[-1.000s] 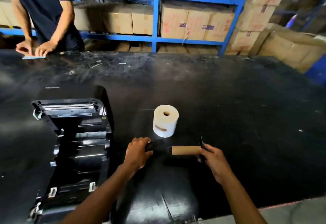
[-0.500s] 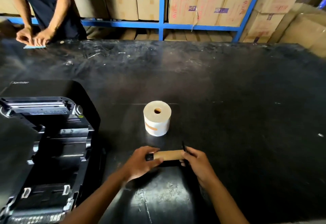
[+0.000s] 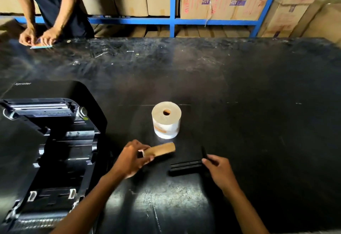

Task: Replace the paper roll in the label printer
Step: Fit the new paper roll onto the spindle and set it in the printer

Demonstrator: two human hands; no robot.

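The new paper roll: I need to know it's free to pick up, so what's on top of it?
Nothing rests on the paper roll; it stands on end on the table, its open core facing up. Inside the core is too dark to see.

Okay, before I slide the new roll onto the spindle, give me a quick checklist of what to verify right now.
1. Empty brown cardboard core off the black plastic spindle: ok, the left hand holds the core apart from it.
2. Spindle in hand: ok, the right hand grips its flanged end.
3. Fresh white label roll within reach: ok, standing on end on the black table, hole up.
4. Left hand free to lift the roll: not ok, the core occupies it.
5. Black label printer open: ok, lid raised, bay exposed.
6. Bay clear of scraps: cannot tell, too dark.
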